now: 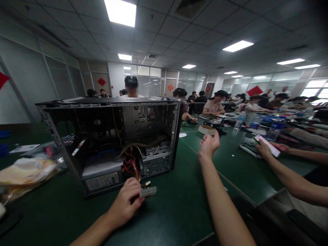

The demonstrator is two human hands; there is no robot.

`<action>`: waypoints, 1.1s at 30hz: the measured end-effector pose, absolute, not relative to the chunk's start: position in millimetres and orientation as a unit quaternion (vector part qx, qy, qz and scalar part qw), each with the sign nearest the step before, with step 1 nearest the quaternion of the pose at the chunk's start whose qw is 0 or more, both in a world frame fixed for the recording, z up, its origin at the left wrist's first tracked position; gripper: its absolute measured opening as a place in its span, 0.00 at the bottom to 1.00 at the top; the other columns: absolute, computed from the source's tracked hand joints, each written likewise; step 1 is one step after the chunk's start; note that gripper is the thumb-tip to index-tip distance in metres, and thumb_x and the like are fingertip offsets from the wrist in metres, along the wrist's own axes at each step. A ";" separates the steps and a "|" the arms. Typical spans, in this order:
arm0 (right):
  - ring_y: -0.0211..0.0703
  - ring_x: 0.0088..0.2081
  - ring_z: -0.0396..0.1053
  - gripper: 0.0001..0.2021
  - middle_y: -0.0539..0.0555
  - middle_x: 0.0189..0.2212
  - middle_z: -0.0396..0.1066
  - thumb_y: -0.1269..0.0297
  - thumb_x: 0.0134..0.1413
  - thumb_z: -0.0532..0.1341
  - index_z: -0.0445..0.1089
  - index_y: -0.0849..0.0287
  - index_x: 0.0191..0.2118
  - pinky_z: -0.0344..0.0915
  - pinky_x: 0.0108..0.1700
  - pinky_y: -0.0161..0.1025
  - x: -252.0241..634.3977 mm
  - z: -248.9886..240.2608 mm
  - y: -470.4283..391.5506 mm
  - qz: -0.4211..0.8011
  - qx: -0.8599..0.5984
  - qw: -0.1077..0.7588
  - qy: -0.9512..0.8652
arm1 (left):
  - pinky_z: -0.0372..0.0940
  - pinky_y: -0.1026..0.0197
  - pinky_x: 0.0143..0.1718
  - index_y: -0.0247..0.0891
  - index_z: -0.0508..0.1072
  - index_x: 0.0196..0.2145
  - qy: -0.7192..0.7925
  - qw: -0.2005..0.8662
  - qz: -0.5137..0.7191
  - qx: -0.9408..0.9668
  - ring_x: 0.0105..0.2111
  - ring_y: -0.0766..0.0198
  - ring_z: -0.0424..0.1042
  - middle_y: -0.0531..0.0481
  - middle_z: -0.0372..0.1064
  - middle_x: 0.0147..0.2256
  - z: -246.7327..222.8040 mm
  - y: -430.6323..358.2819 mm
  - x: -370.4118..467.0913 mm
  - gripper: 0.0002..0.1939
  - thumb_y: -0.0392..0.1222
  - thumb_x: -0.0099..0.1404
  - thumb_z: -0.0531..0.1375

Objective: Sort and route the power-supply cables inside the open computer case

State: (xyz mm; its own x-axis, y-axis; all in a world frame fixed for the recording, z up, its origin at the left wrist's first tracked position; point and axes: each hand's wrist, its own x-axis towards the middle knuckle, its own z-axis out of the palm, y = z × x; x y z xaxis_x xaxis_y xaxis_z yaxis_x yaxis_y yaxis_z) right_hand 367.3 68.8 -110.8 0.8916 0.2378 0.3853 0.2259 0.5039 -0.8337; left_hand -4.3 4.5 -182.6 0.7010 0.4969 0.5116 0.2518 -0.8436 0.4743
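Connector [148, 192] is sitting pinched in the left hand [126, 197], the case [110, 100] standing just beyond; the right hand [209, 145] is hovering well apart, fingers half-curling, contents unclear. Wires [133, 164] are bunching near the left fingers, risking snags if tugged.

The room is long, under a grey tiled ceiling [164, 27] set with bright square and rectangular light panels [120, 12] and dark vents [189, 7]. Glass partitions [150, 83] line the far side between white wall sections [118, 77] and brownish doors [170, 87], some with red diamond signs [101, 81]. Frosted glass panels [19, 82] run along the left. At the far right, a window [315, 91] shows bright daylight. Green tables [189, 150] stretch back through the room.
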 end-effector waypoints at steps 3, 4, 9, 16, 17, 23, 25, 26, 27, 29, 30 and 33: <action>0.32 0.20 0.55 0.28 0.43 0.20 0.58 0.63 0.53 0.55 0.61 0.69 0.59 0.54 0.23 0.30 360.6 -125.3 72.3 0.020 -0.529 0.794 -0.298 | 0.59 0.47 0.51 0.38 0.74 0.33 0.225 0.175 0.308 0.908 0.36 0.58 0.68 0.48 0.71 0.30 -182.9 2.5 0.3 0.14 0.47 0.68 0.53; 0.33 0.20 0.56 0.25 0.43 0.20 0.58 0.62 0.55 0.54 0.63 0.68 0.57 0.55 0.24 0.31 348.2 -129.7 71.1 0.017 -0.521 0.786 -0.333 | 0.57 0.45 0.54 0.38 0.74 0.35 0.233 0.174 0.297 0.909 0.37 0.57 0.69 0.48 0.72 0.32 -182.3 1.8 1.2 0.10 0.45 0.65 0.55; 0.38 0.25 0.65 0.14 0.50 0.25 0.67 0.64 0.63 0.52 0.68 0.60 0.50 0.64 0.31 0.35 269.3 -144.9 51.5 -0.121 -0.404 0.694 -0.584 | 0.51 0.41 0.60 0.40 0.73 0.44 0.270 0.214 0.302 0.889 0.41 0.55 0.73 0.45 0.76 0.41 -179.2 1.1 0.5 0.13 0.41 0.61 0.59; 0.47 0.36 0.70 0.14 0.60 0.36 0.74 0.65 0.62 0.52 0.68 0.63 0.48 0.69 0.40 0.43 204.6 -173.4 33.3 -0.160 -0.220 0.430 -0.861 | 0.66 0.55 0.42 0.35 0.70 0.41 0.233 0.334 0.401 0.820 0.35 0.57 0.72 0.42 0.72 0.36 -190.5 7.9 -7.9 0.28 0.61 0.70 0.43; 0.48 0.38 0.69 0.14 0.61 0.37 0.73 0.63 0.62 0.52 0.68 0.63 0.49 0.69 0.41 0.45 200.6 -176.0 33.6 -0.150 -0.208 0.408 -0.876 | 0.66 0.58 0.38 0.35 0.68 0.42 0.249 0.340 0.420 0.803 0.33 0.58 0.71 0.44 0.70 0.35 -191.4 7.8 -7.4 0.27 0.63 0.69 0.45; 0.50 0.43 0.66 0.20 0.62 0.43 0.68 0.65 0.53 0.58 0.67 0.61 0.53 0.69 0.45 0.48 196.2 -182.3 34.1 -0.068 -0.176 0.411 -0.892 | 0.65 0.62 0.36 0.38 0.66 0.40 0.305 0.399 0.470 0.726 0.32 0.62 0.69 0.52 0.68 0.32 -185.4 3.7 5.8 0.17 0.54 0.63 0.61; 0.49 0.43 0.67 0.18 0.61 0.42 0.69 0.68 0.54 0.57 0.68 0.61 0.51 0.70 0.45 0.47 196.2 -182.6 31.0 -0.039 -0.180 0.434 -0.882 | 0.64 0.62 0.36 0.36 0.70 0.35 0.305 0.432 0.489 0.694 0.32 0.62 0.69 0.51 0.70 0.31 -184.1 5.5 8.2 0.16 0.53 0.62 0.63; 0.48 0.42 0.67 0.15 0.61 0.41 0.69 0.70 0.55 0.56 0.69 0.60 0.48 0.70 0.44 0.46 195.4 -182.5 28.8 -0.023 -0.184 0.444 -0.877 | 0.64 0.63 0.36 0.35 0.71 0.35 0.305 0.456 0.498 0.671 0.31 0.62 0.69 0.51 0.71 0.31 -184.1 7.2 8.0 0.16 0.52 0.62 0.63; 0.48 0.41 0.67 0.12 0.60 0.41 0.69 0.70 0.56 0.56 0.71 0.60 0.45 0.69 0.44 0.46 194.1 -182.2 26.4 -0.007 -0.188 0.450 -0.873 | 0.64 0.63 0.34 0.35 0.73 0.35 0.302 0.486 0.504 0.647 0.30 0.63 0.69 0.50 0.71 0.30 -184.4 9.3 6.9 0.16 0.53 0.62 0.63; 0.46 0.41 0.67 0.10 0.60 0.40 0.70 0.71 0.59 0.55 0.72 0.60 0.41 0.69 0.44 0.45 190.1 -181.5 21.2 0.028 -0.193 0.449 -0.872 | 0.64 0.64 0.31 0.33 0.75 0.35 0.299 0.544 0.506 0.598 0.27 0.64 0.69 0.50 0.73 0.27 -185.4 13.0 2.9 0.19 0.55 0.63 0.62; 0.46 0.41 0.67 0.09 0.60 0.40 0.70 0.70 0.59 0.55 0.72 0.60 0.41 0.69 0.45 0.44 187.8 -181.1 18.8 0.045 -0.190 0.448 -0.873 | 0.63 0.64 0.30 0.32 0.75 0.35 0.302 0.567 0.507 0.575 0.25 0.64 0.69 0.49 0.73 0.26 -185.9 14.3 0.6 0.20 0.55 0.62 0.62; 0.47 0.41 0.68 0.08 0.60 0.39 0.70 0.64 0.59 0.59 0.73 0.61 0.41 0.69 0.45 0.44 181.3 -181.2 13.3 0.079 -0.182 0.467 -0.862 | 0.63 0.64 0.28 0.30 0.77 0.31 0.323 0.598 0.502 0.535 0.24 0.63 0.70 0.48 0.73 0.23 -187.2 14.1 -4.3 0.21 0.56 0.61 0.64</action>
State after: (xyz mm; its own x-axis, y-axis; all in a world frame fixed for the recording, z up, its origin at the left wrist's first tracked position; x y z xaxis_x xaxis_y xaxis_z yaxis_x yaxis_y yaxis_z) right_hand 181.3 13.3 -181.2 -0.4972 0.3864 0.7768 0.2395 0.9217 -0.3051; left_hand -4.3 14.1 -187.2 0.2871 0.9458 0.1516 -0.2553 -0.0770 0.9638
